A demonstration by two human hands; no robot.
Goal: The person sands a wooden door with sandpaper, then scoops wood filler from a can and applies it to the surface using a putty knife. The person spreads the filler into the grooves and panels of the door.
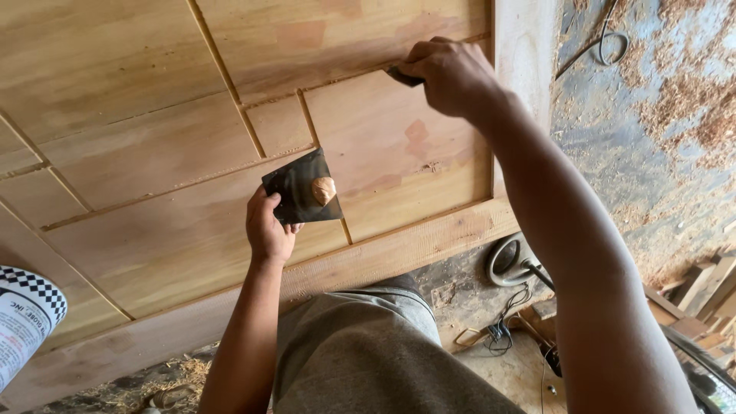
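Wooden door (153, 146) — checker-banded white can (23, 318)

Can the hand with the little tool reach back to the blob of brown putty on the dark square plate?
Probably yes. The right hand works at a groove, and the tan putty blob lies uncovered on the dark square plate the left hand holds nearby, nothing between.

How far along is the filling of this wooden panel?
Done: tan filler patches already sit on the wooden panel. In hand: the right hand presses a dark tool into a groove; the left hand holds a dark square carrying a filler dab. Left: other grooves look unfilled.
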